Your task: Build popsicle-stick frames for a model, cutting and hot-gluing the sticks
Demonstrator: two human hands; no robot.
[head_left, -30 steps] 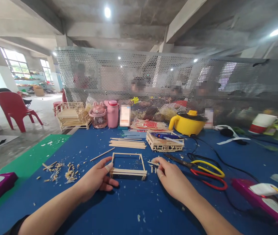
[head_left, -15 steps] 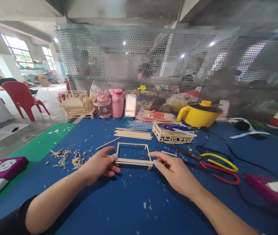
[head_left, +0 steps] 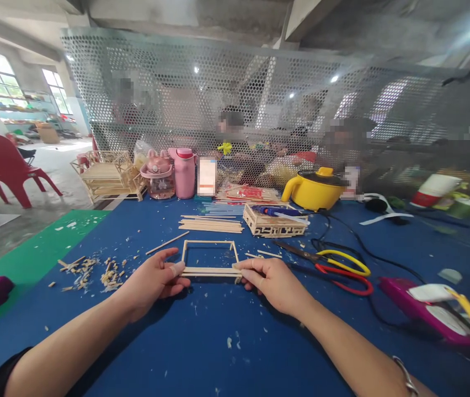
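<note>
A small rectangular frame of pale wooden sticks stands on the blue table, with sticks side by side along its near edge. My left hand is at the frame's near left corner, thumb against the stick ends and the other fingers spread. At the near right corner my right hand pinches the stick ends between thumb and index finger. Behind the frame lies a row of loose sticks. One single stick lies slanted to the left of that row.
Stick offcuts lie left. A stick basket holds a blue tool. Scissors, black cables, a yellow pot and a purple box are right. Pink bottles stand before a perforated screen; people are behind it.
The view has swung right, so everything appears further left. My right thumb and index finger have closed on the frame's near right corner. My left hand stays at the left corner.
</note>
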